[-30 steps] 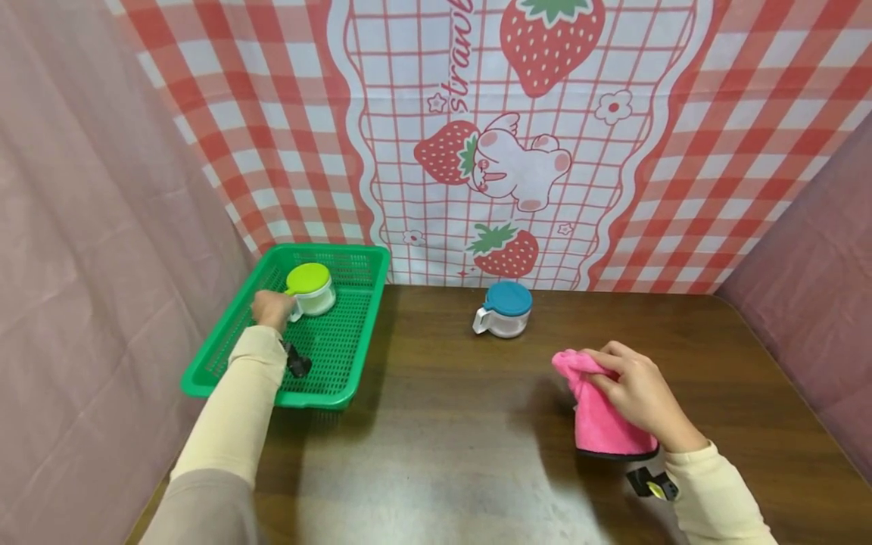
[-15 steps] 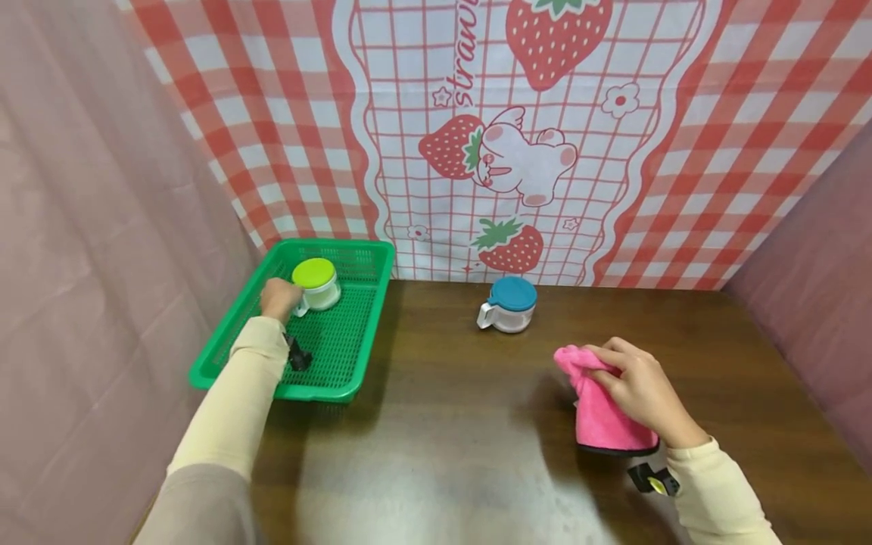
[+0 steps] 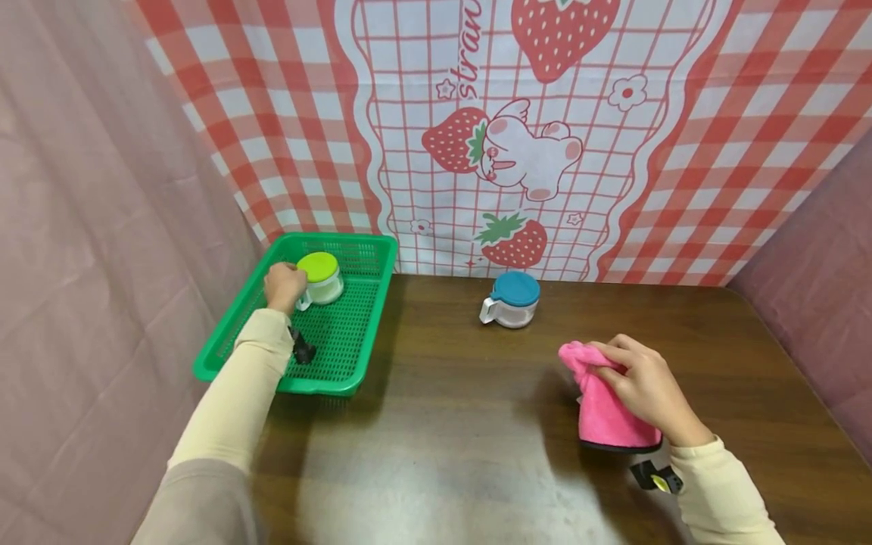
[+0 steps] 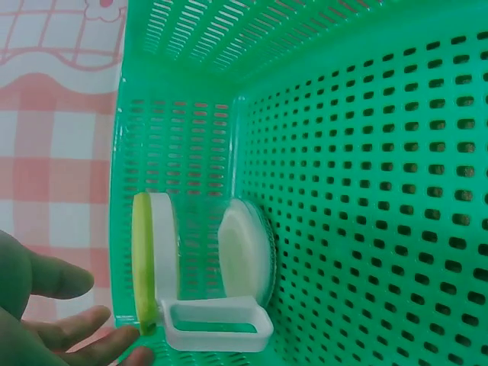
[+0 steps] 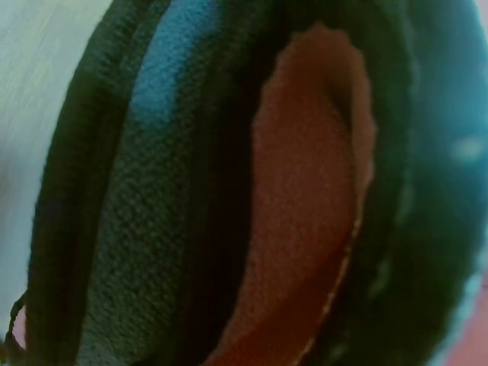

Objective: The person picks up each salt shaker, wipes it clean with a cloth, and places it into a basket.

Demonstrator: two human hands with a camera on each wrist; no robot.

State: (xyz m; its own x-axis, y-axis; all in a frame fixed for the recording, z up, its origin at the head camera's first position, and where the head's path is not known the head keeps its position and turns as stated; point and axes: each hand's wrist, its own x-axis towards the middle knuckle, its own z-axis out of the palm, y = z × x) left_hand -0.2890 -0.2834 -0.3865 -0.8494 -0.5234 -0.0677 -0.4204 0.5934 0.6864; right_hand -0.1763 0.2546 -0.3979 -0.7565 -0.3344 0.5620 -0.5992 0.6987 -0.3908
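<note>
Lime jar [image 3: 325, 291] is set in basket [image 3: 344, 333]; left hand [image 3: 284, 286] loosely spread, 0 items held. Cloth [image 3: 616, 420] is pinched by right hand [image 3: 643, 382]. Placing seemingly done; clean withdrawal needed.

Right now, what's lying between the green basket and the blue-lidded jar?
Only bare wooden tabletop lies between the green basket and the blue-lidded jar; the head view shows that stretch.

Basket [image 3: 347, 322]: head cam above, L wrist close
</note>
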